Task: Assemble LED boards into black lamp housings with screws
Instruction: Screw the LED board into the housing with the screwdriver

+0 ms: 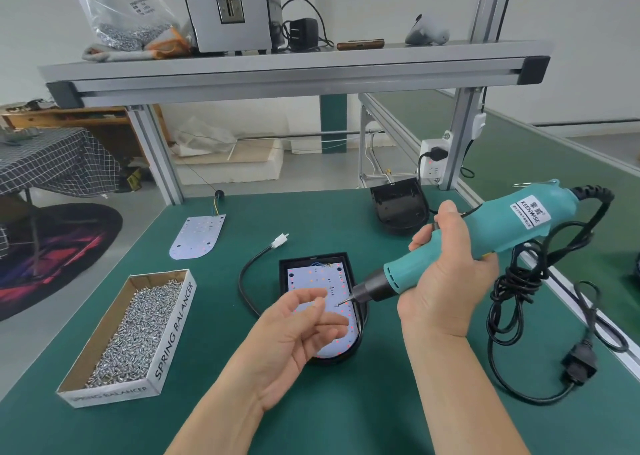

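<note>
You have bare counter (214, 316) between the screw box (175, 330) and the housing cable (240, 281); on your right the coiled cord (516, 281) crowds the edge, and the shelf (277, 70) hangs overhead.

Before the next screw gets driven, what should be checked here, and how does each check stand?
1. LED board seated inside black lamp housing: ok.
2. Right hand grips electric screwdriver: ok.
3. Screw on the bit tip: cannot tell, too small.
4. Left hand clear of the bit: not ok, its fingers hover right beside the tip.
5. Power: the cord ends in a plug lying on the green mat, in no socket: not ok.
</note>
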`<move>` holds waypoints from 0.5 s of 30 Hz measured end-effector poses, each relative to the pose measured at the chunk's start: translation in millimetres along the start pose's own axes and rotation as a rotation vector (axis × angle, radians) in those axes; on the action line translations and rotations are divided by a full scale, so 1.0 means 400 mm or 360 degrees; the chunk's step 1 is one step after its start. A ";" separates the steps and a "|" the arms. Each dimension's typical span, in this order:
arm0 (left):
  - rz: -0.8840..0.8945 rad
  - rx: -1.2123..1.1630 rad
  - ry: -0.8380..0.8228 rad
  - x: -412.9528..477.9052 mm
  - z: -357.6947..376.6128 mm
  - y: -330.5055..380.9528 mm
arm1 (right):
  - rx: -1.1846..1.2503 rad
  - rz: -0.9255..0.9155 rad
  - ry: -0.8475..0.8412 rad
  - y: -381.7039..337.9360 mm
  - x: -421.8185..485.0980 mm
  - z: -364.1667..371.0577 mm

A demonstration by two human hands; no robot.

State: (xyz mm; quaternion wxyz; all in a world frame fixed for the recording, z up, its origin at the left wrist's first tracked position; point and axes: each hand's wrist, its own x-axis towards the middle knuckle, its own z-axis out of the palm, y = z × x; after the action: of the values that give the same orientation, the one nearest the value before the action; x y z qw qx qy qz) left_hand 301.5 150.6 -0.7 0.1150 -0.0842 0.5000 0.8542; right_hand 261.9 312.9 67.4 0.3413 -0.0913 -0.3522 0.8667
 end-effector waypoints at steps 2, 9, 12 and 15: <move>0.0047 0.0288 0.0244 0.018 -0.026 0.016 | -0.0019 -0.0042 -0.0075 0.002 0.004 0.005; 0.0071 0.1900 0.0922 0.120 -0.080 0.046 | -0.0270 -0.0103 -0.0365 0.045 0.003 0.013; -0.0171 0.2116 0.0840 0.153 -0.065 0.034 | -0.0419 -0.0116 -0.0496 0.075 -0.006 0.013; -0.0251 0.1997 0.0782 0.172 -0.060 0.023 | -0.0525 -0.0130 -0.0632 0.105 -0.017 0.009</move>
State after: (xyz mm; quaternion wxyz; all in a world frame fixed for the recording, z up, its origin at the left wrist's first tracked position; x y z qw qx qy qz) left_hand 233.4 132.8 -22.4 0.0872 -0.2295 0.9050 0.3475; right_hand 243.5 284.6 41.0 0.2806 0.0405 -0.5523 0.7839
